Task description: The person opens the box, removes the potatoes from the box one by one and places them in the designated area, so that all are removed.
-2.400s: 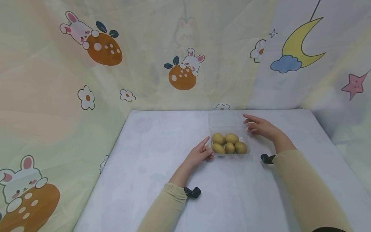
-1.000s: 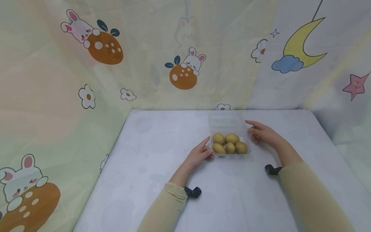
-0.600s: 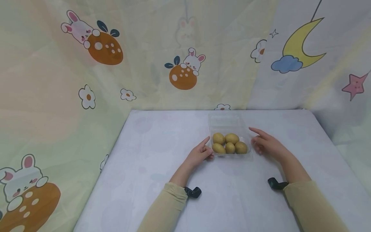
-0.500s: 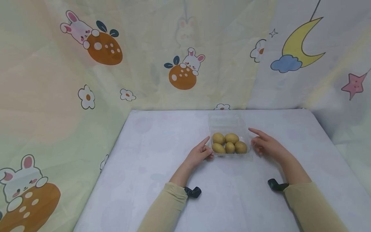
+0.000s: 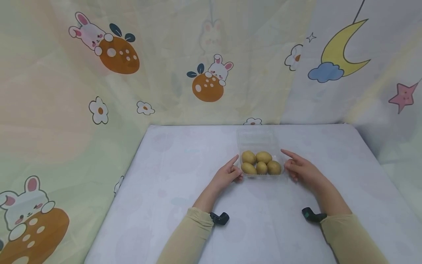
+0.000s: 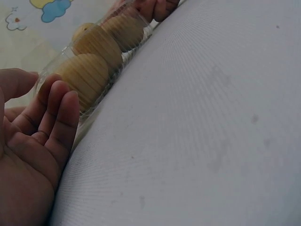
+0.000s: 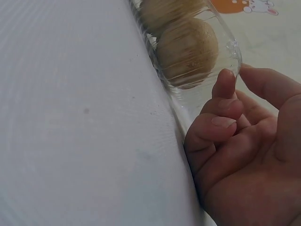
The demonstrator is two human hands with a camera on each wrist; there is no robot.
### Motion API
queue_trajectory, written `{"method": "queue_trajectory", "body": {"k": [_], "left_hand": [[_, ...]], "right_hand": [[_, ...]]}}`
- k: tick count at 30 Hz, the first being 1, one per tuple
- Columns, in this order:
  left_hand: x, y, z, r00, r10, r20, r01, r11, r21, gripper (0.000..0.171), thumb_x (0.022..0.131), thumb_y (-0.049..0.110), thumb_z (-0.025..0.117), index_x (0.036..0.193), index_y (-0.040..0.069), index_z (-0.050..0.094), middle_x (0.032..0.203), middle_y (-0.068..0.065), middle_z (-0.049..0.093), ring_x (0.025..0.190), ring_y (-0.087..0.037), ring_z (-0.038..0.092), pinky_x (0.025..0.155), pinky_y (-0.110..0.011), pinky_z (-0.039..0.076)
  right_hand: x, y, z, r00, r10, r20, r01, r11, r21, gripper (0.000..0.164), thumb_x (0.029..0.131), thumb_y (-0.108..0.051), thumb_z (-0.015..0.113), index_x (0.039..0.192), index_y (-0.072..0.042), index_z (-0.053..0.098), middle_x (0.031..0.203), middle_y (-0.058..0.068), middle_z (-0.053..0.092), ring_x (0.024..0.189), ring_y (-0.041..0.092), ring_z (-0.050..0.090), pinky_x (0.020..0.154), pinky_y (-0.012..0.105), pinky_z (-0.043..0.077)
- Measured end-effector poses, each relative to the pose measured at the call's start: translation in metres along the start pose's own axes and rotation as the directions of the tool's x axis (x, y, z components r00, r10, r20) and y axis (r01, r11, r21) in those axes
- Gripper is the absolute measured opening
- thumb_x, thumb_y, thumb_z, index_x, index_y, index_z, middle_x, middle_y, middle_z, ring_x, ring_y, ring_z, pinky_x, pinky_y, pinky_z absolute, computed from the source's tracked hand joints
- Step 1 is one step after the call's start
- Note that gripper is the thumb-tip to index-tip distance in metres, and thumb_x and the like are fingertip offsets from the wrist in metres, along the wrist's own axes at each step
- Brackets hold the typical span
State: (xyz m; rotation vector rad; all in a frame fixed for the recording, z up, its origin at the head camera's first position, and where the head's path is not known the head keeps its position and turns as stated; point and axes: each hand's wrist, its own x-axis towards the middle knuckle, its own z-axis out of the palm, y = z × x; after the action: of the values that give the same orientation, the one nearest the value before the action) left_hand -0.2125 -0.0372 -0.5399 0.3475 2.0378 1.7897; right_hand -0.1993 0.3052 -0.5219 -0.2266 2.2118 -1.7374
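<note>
A clear plastic clamshell box (image 5: 263, 177) stands on the table with its lid (image 5: 257, 138) lying open behind it. Several yellow-brown potatoes (image 5: 261, 168) fill it in two rows. My left hand (image 5: 226, 175) holds the box's left edge by thumb and fingertips, index finger stretched along the side. On the right, my right hand (image 5: 304, 171) has its thumb and a curled finger at the rim, its index finger extended. In the right wrist view that thumb meets the box corner beside a round potato (image 7: 188, 52). The left wrist view shows fingertips against the box wall.
White patterned cloth covers the table (image 5: 184, 172). A cartoon-printed curtain (image 5: 171, 73) hangs behind and along the sides. Each wrist carries a black camera, the left camera (image 5: 220, 219) and the right camera (image 5: 313, 215).
My right hand has come from beside the lid toward the front, then left to the box's right edge. The left hand, box and potatoes have stayed put.
</note>
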Motion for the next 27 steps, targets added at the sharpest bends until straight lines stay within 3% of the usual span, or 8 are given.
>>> {"method": "queue_trajectory", "body": {"k": [6,21,25,27], "left_hand": [[0.0002,-0.0006,0.0006,1.0,0.001,0.004,-0.001,1.0,-0.005,0.066,0.098,0.026,0.061,0.156,0.03,0.029,0.09,-0.001,0.071,0.084,-0.013,0.071,0.082,-0.032,0.058],[0.0017,-0.0009,-0.0009,1.0,-0.003,0.016,0.003,1.0,-0.023,0.066,0.098,0.024,0.062,0.156,0.03,0.029,0.09,-0.002,0.071,0.084,-0.014,0.071,0.081,-0.032,0.058],[0.0037,0.0032,-0.005,1.0,0.015,-0.012,-0.014,0.997,0.079,0.063,0.098,0.028,0.062,0.154,0.028,0.034,0.091,-0.003,0.071,0.083,-0.013,0.07,0.078,-0.03,0.058],[0.0052,0.0075,-0.0079,0.999,0.038,-0.037,-0.03,0.982,0.187,0.058,0.098,0.03,0.06,0.152,0.025,0.039,0.091,-0.002,0.07,0.081,-0.011,0.068,0.075,-0.028,0.056]], "right_hand": [[0.0002,0.0044,0.0017,0.999,0.034,-0.042,-0.034,0.999,-0.003,0.063,0.102,-0.027,0.055,0.157,-0.019,0.026,0.08,-0.005,0.053,0.061,0.01,0.048,0.055,0.028,0.047],[-0.0024,0.0067,0.002,0.999,-0.006,-0.036,0.007,1.0,0.025,0.065,0.102,-0.027,0.055,0.158,-0.016,0.024,0.083,-0.006,0.051,0.062,0.009,0.045,0.054,0.027,0.044],[-0.0009,0.0078,0.0015,0.999,-0.014,-0.032,0.015,1.0,0.026,0.065,0.102,-0.028,0.055,0.158,-0.016,0.024,0.083,-0.005,0.053,0.061,0.009,0.045,0.054,0.028,0.044],[-0.0004,0.0078,0.0012,0.999,-0.023,-0.032,0.023,0.999,0.023,0.065,0.102,-0.028,0.056,0.158,-0.017,0.025,0.083,-0.006,0.053,0.061,0.009,0.046,0.054,0.027,0.044]]}}
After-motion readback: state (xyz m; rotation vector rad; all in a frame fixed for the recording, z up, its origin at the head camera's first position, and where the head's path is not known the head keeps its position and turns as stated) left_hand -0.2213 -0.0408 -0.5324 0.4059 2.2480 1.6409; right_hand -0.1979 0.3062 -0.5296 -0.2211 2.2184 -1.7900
